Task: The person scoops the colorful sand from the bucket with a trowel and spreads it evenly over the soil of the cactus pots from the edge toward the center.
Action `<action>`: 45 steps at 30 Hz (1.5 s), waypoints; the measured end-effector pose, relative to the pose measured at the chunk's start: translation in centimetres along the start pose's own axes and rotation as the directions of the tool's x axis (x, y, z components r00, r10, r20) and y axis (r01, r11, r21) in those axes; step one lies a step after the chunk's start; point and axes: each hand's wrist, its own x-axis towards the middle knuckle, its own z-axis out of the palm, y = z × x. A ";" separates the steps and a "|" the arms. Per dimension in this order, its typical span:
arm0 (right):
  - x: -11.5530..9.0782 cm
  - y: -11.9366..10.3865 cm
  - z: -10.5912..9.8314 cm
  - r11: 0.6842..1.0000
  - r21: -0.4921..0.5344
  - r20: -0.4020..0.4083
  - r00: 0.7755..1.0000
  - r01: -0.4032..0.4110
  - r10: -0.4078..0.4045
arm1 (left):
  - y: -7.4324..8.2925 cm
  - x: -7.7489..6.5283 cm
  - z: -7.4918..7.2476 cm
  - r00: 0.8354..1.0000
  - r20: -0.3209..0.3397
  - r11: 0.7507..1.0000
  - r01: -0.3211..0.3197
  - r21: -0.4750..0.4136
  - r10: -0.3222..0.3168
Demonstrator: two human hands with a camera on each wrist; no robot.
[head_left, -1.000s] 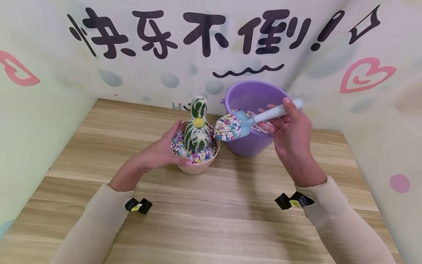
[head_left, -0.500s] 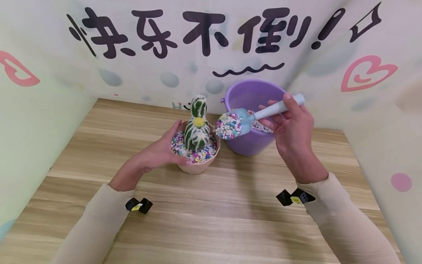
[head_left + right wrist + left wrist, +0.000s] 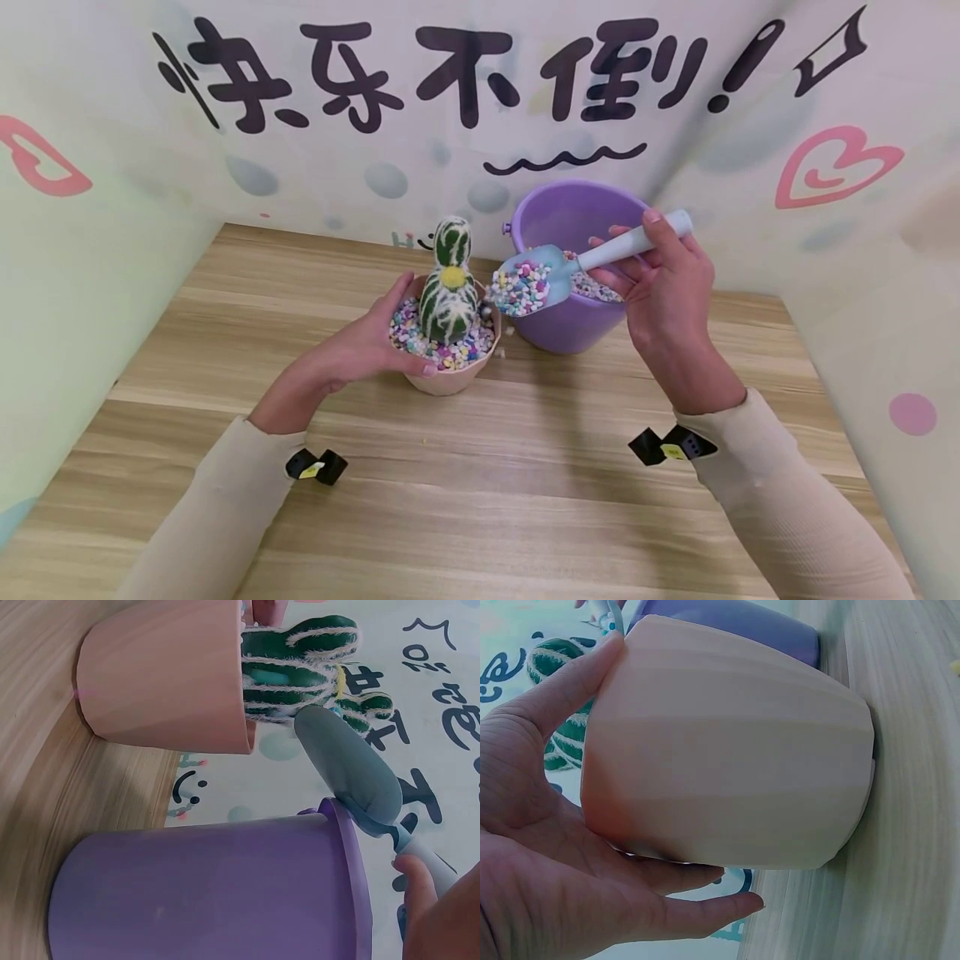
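Left hand holding peach pot by the rim, pot on table; cactus upright in its coloured pebbles; few loose pebbles blurred off pot's right side; loaded blue scoop, tip near pot rim; purple bucket below scoop; right hand gripping scoop handle

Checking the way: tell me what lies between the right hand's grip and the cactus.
The head view shows the blue scoop, carrying coloured pebbles, with part of the purple bucket behind it.
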 end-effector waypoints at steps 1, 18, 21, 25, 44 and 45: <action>0.0 0.0 0.0 1.000 0.000 0.002 1.000 0.002 -0.002 | 0.0 0.0 0.0 1.000 -0.001 1.000 0.003 -0.001 -0.003; 0.3 0.2 0.5 0.998 -0.050 -0.016 0.999 0.049 -0.049 | 0.0 0.0 0.0 1.000 -0.002 1.000 -0.010 0.001 0.010; 0.3 0.3 0.6 0.997 -0.055 -0.014 0.998 0.057 -0.058 | 0.0 0.0 0.0 1.000 -0.003 1.000 -0.006 0.003 0.006; 0.2 0.3 0.8 0.996 -0.065 -0.008 0.998 0.066 -0.066 | 0.0 0.0 0.0 1.000 -0.005 1.000 -0.006 0.004 0.006; 0.3 0.3 1.6 0.991 -0.089 0.041 0.995 0.097 -0.094 | -0.1 0.0 0.0 1.000 0.008 1.000 -0.018 -0.012 0.018; 0.3 0.3 1.6 0.990 -0.096 0.043 0.994 0.103 -0.099 | -0.1 0.0 0.0 1.000 0.008 1.000 -0.021 -0.014 0.021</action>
